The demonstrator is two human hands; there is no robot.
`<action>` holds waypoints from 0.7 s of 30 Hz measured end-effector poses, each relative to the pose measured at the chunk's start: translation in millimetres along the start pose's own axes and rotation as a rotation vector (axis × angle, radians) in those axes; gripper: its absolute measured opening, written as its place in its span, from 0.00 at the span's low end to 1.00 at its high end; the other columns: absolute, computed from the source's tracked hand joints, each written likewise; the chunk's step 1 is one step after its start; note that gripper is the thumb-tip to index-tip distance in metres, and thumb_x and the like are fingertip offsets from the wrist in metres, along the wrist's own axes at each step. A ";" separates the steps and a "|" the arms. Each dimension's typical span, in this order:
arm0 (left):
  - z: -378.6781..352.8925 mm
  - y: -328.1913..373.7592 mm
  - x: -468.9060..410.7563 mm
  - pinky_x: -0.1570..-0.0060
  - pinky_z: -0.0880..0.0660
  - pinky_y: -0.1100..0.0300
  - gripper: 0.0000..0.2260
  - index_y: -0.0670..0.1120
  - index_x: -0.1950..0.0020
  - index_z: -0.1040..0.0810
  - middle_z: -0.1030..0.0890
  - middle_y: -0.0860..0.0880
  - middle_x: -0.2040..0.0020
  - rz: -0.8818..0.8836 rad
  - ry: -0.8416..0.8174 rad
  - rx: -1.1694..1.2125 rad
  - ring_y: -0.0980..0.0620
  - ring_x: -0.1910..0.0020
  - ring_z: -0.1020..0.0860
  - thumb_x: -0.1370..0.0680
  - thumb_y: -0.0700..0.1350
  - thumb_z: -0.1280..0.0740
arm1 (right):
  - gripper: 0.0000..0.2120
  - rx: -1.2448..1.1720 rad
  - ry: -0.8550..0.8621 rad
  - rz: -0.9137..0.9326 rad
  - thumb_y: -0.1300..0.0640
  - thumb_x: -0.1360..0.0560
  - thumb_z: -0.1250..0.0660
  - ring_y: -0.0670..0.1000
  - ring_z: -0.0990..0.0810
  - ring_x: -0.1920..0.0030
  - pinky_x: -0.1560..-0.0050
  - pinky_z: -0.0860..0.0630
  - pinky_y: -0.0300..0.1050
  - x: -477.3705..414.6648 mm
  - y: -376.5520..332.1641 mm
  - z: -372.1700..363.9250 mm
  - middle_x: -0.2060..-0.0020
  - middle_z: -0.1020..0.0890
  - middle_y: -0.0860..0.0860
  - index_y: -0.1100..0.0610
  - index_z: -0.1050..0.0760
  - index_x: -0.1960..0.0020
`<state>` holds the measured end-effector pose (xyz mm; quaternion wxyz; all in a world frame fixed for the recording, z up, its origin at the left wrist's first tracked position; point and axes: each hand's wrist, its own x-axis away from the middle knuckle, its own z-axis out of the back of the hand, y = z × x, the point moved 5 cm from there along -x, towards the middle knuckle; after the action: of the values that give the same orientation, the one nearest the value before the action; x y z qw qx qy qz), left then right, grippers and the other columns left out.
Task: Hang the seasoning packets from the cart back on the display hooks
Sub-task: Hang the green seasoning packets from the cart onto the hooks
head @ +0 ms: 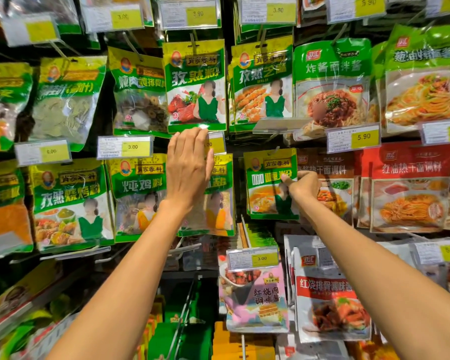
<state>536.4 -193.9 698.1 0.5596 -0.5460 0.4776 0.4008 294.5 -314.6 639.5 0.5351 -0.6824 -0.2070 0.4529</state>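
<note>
Display wall (103,113) looks well stocked, but the cart's out of view, so we can't tell how many are left. The curry packet (268,178) is up at its hook (273,151) and looks nearly hung. Our right hand (303,188) pinches its right edge; our left hand (187,167) is flat with straight fingers, holding nothing, over a price tag (217,144).

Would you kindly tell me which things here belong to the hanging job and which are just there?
In the job: right hand pinching the green curry packet; left hand, raised open, holding nothing.
Just there: red noodle-sauce packet; pink packet; bay-leaf packet; price tag.
</note>
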 end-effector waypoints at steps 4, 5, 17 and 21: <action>-0.5 -1.2 -0.4 0.35 0.31 0.47 0.16 0.37 0.37 0.27 0.23 0.40 0.41 -0.010 -0.021 0.037 0.41 0.41 0.25 0.21 0.45 0.39 | 0.08 0.208 0.049 0.151 0.61 0.26 0.30 0.56 0.22 0.49 0.55 0.29 0.45 9.3 -8.9 15.1 0.49 0.20 0.58 0.63 0.25 0.49; 0.2 -0.6 0.8 0.35 0.32 0.48 0.16 0.37 0.36 0.27 0.23 0.39 0.40 -0.007 -0.017 0.052 0.41 0.40 0.25 0.21 0.44 0.39 | 0.10 0.236 0.044 0.196 0.62 0.26 0.30 0.56 0.22 0.47 0.53 0.30 0.44 12.7 -8.9 20.3 0.48 0.19 0.58 0.63 0.24 0.46; 38.0 144.4 72.4 0.38 0.30 0.47 0.14 0.35 0.39 0.25 0.22 0.38 0.42 0.018 -0.057 0.514 0.41 0.41 0.25 0.22 0.38 0.39 | 0.10 0.285 -0.072 0.277 0.56 0.21 0.38 0.52 0.20 0.52 0.52 0.26 0.46 119.3 71.3 182.0 0.54 0.17 0.54 0.60 0.20 0.49; 54.5 259.5 140.0 0.47 0.30 0.53 0.14 0.35 0.44 0.23 0.20 0.38 0.50 0.236 -0.348 0.927 0.41 0.49 0.22 0.21 0.42 0.43 | 0.10 0.371 -0.004 0.109 0.56 0.21 0.38 0.50 0.20 0.56 0.57 0.29 0.40 171.0 144.7 281.3 0.58 0.17 0.52 0.59 0.19 0.52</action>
<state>321.1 -128.5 499.9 0.7653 -0.1074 0.5633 0.2922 115.3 -80.0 434.0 0.6260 -0.5813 -0.0835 0.5131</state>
